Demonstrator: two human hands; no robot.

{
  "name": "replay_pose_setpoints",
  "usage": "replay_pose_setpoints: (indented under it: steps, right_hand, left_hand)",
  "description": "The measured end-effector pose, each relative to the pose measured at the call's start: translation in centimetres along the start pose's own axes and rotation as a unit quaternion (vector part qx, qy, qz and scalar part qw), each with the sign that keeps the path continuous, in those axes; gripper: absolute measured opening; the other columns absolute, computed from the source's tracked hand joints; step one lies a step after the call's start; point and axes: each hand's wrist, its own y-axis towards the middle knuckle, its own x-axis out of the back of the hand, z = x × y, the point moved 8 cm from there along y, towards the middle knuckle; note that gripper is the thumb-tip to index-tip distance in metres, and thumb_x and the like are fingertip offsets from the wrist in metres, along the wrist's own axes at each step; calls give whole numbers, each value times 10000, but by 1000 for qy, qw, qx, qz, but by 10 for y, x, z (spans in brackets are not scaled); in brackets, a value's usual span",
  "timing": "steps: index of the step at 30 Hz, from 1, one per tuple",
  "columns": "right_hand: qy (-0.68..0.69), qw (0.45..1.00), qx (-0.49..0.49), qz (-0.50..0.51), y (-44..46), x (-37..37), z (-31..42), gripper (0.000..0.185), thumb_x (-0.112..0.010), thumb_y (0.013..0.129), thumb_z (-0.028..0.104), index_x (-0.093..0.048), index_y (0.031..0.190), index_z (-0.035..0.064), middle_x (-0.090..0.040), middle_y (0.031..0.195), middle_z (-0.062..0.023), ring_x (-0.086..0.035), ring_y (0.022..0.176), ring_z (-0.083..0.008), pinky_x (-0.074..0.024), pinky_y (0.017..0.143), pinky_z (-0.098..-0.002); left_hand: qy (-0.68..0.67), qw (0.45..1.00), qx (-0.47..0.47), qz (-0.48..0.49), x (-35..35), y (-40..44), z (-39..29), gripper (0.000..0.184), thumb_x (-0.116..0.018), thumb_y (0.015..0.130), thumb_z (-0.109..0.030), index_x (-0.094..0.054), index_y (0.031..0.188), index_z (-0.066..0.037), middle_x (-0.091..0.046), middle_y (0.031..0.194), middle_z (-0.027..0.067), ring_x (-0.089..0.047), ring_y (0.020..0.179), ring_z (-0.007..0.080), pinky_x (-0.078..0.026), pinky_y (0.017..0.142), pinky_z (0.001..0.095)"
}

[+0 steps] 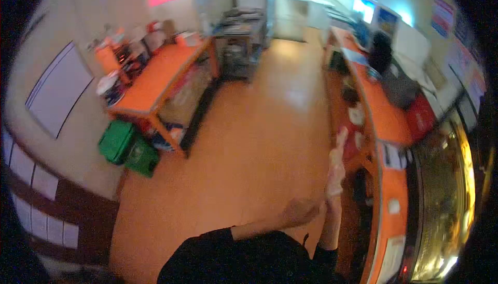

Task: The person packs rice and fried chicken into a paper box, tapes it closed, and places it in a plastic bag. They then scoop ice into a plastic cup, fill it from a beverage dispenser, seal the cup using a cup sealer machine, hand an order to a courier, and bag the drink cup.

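Observation:
My right hand [336,172] is raised beside the right-hand table, inside a pale, translucent glove [334,183]. Its fingers look stretched out, pointing up and away from me, though motion blurs them. My left hand [303,212] reaches across to the right wrist, its fingers closed at the glove's cuff. Both forearms come out of black sleeves.
An orange table [161,76] holding cluttered items stands left, with a green bin [122,144] beside it. Another orange table [381,107] runs along the right, near a lit glass case [441,195]. Orange floor [249,144] lies between them; a metal rack [238,45] stands beyond.

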Motion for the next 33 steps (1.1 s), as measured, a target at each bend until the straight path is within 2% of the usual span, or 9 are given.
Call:
replay_pose_setpoints:
  steps: [4,11,14,20,22,24,26,30,33]
  right_hand:
    - [105,984,-120,78,6,-117,-35,557,-500,940,293,-324,1420,72,-317,1474,-65,-541,1068,-220,-394,972,-357]
    - [261,907,-235,232,20,-396,-87,401,-577,906,242,-536,1252,44,-600,1085,-46,-541,941,-148,-455,834,-259]
    - [229,966,-104,60,71,-467,-115,278,-631,874,211,-618,1100,49,-599,896,-12,-550,822,-109,-478,741,-254]
    - [-4,909,-335,248,187,-662,-180,137,-605,892,176,-634,940,52,-597,800,21,-521,675,-80,-449,574,-251]
    - [173,904,-236,311,215,-771,-162,201,-568,913,219,-629,990,44,-613,857,-7,-532,673,-96,-446,566,-252]
    - [514,746,-272,323,234,-869,-99,242,-543,921,235,-623,1047,44,-621,914,-28,-557,694,-120,-464,591,-260]
    - [358,826,-50,432,253,-959,-39,255,-548,909,222,-615,1093,60,-630,968,-48,-592,792,-162,-490,673,-300]
    - [86,817,254,510,274,-1154,39,280,-549,882,264,-616,1094,94,-644,1013,-116,-619,908,-266,-497,790,-392]
    - [257,809,232,475,292,-1332,62,274,-561,854,276,-630,1053,100,-642,1006,-130,-611,909,-310,-482,826,-419]
  left_hand:
    - [-45,995,68,50,66,-14,49,293,-461,915,-321,-581,964,-58,-627,805,192,-604,715,395,-477,643,501]
    - [-48,970,233,-44,169,4,252,302,-489,890,-314,-551,835,-24,-597,761,222,-605,755,387,-467,657,486]
    - [-82,973,214,-16,207,28,315,308,-505,881,-317,-562,835,-18,-607,784,223,-602,780,404,-463,676,497]
    - [-95,958,267,44,328,78,507,334,-495,906,-333,-607,889,-18,-634,831,187,-621,700,300,-478,663,469]
    - [-162,914,362,-81,426,81,549,333,-491,914,-316,-625,930,-11,-646,823,155,-608,708,247,-483,690,438]
    - [-99,914,365,-145,492,64,606,284,-494,899,-255,-603,979,-4,-633,873,167,-601,756,276,-475,721,435]
    - [44,900,350,-254,563,51,664,258,-501,869,-133,-558,1076,10,-608,974,189,-586,853,334,-458,784,429]
    - [76,878,286,-376,701,73,728,283,-489,773,-11,-526,1054,-5,-546,1008,212,-519,973,399,-418,843,464]
    - [147,865,286,-385,773,95,827,393,-494,736,13,-493,1127,-20,-496,1124,215,-453,1102,402,-375,934,460]
